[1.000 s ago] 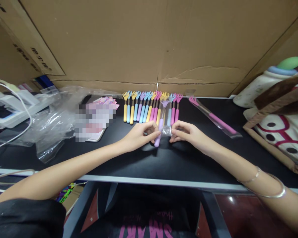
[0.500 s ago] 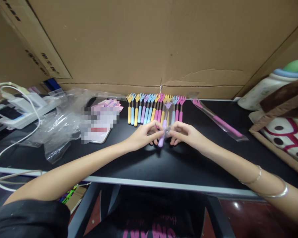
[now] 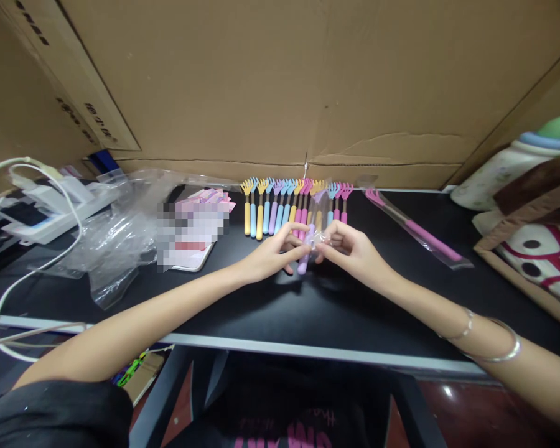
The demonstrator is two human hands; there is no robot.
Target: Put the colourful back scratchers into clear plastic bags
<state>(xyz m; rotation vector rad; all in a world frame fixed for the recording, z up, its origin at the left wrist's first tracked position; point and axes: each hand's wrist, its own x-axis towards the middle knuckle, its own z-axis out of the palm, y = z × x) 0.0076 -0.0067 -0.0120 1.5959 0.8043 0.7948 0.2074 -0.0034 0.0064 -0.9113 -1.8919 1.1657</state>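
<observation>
My left hand pinches a purple back scratcher by its handle, its claw end pointing away from me. Around the scratcher is a clear plastic sleeve, crumpled near the handle. My right hand has its fingertips closed on the bunched plastic. Just beyond both hands, several yellow, blue, purple and pink back scratchers lie side by side, claws toward the cardboard; my hands and the sleeve partly hide some. To the right, a pink back scratcher lies slanted in its own clear sleeve.
Crumpled clear plastic bags spread over the left of the black table. Near them are a phone, a white power strip and a looping cable. A bottle and a bag stand at right. Cardboard walls the back.
My right hand has shifted slightly, and the clear plastic now stands up more around the purple back scratcher. My left hand still holds the handle. The whole view has moved a little.
</observation>
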